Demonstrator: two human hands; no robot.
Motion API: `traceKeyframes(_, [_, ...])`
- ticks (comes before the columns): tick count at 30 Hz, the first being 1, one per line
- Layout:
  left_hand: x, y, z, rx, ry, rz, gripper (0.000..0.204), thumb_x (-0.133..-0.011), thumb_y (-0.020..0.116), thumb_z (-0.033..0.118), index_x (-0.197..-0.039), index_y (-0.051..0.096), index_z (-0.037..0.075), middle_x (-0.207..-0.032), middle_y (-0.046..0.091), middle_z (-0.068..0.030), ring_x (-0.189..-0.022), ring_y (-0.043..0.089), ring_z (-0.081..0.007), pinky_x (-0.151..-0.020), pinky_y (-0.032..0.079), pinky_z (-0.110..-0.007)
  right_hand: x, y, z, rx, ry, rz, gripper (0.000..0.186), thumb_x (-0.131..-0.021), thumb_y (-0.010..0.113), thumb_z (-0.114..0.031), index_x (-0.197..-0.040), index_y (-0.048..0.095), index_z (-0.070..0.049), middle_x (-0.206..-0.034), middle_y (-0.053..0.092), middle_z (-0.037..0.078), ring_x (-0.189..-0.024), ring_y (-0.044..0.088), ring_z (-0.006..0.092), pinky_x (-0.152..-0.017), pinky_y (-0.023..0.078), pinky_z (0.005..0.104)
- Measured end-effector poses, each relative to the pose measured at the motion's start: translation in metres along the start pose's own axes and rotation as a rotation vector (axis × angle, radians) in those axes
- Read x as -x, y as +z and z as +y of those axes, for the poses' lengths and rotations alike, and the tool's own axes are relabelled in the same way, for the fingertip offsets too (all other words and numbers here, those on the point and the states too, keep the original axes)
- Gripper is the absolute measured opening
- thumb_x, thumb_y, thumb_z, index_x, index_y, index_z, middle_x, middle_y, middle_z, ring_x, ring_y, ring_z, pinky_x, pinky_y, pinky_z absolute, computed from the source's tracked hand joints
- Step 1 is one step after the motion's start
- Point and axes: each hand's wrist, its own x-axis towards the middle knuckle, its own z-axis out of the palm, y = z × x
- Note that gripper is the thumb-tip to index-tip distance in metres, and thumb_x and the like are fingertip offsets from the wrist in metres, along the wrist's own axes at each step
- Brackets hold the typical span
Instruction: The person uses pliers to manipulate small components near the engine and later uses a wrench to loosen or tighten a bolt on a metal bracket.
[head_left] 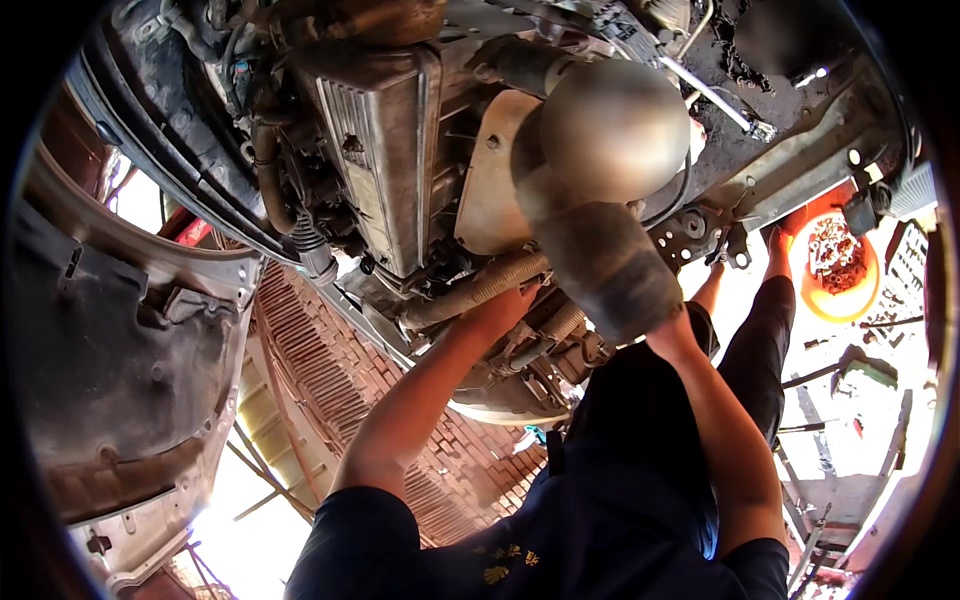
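Observation:
A worn engine with a ribbed metal cover [362, 165] fills the upper middle. A thick dark tube [610, 275] slants down from a blurred round patch that hides its upper part. My right hand [670, 335] grips the tube's lower end, with its fingers mostly behind it. My left hand [508, 303] reaches in among the engine parts beside a corrugated hose [465, 295]; its fingertips are hidden there. A pale flat plate [495, 170] lies just beyond this hand, left of the tube.
A metal body rail [800, 160] crosses the upper right. An orange bowl of small metal parts [838, 265] sits at the right, near another person's dark-trousered leg [757, 345]. A dark lined panel [120, 370] stands at the left, and brick paving [440, 480] lies below.

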Motion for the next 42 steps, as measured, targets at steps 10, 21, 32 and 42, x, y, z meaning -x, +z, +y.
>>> traceKeyframes(10, [0.004,-0.010,0.019,0.195,-0.154,-0.064,0.052,-0.092,0.075,0.013,-0.141,0.058,0.009,-0.127,0.069,-0.0235,-0.118,0.068,-0.0439,-0.102,0.056,-0.049,-0.062,0.112,0.002,-0.121,-0.026,-0.136,0.027,-0.090,0.072,-0.003,-0.117,0.067,-0.004,-0.113,0.067,0.015,-0.093,0.072,0.0299,-0.078,0.060,0.0408])
traceKeyframes(21, [0.035,-0.037,0.010,0.114,0.059,0.103,0.046,-0.091,0.077,0.016,-0.135,0.064,0.010,-0.115,0.074,-0.0189,-0.110,0.072,-0.0368,-0.093,0.059,-0.044,-0.068,0.108,-0.038,0.302,-0.310,0.044,0.016,-0.079,0.079,-0.004,-0.093,0.075,-0.009,-0.090,0.075,0.011,-0.098,0.071,0.0317,-0.093,0.053,0.0436])
traceKeyframes(32, [0.206,-0.030,-0.060,0.133,0.173,0.582,0.031,-0.080,0.079,-0.006,-0.111,0.074,-0.002,-0.122,0.074,-0.0175,-0.111,0.072,-0.0324,-0.097,0.059,-0.040,-0.071,0.125,-0.023,0.157,-0.347,0.114,0.026,-0.093,0.067,0.003,-0.115,0.078,-0.003,-0.103,0.079,0.016,-0.085,0.078,0.0216,-0.077,0.063,0.0328])
traceKeyframes(42, [0.254,0.040,-0.112,0.036,0.123,0.707,0.031,-0.102,0.063,0.019,-0.121,0.069,-0.005,-0.129,0.068,-0.0206,-0.118,0.066,-0.0367,-0.104,0.051,-0.046,-0.069,0.118,-0.008,0.109,-0.282,0.031,0.030,-0.100,0.071,-0.002,-0.130,0.072,0.000,-0.101,0.077,0.005,-0.090,0.067,0.0046,-0.083,0.052,0.0196])
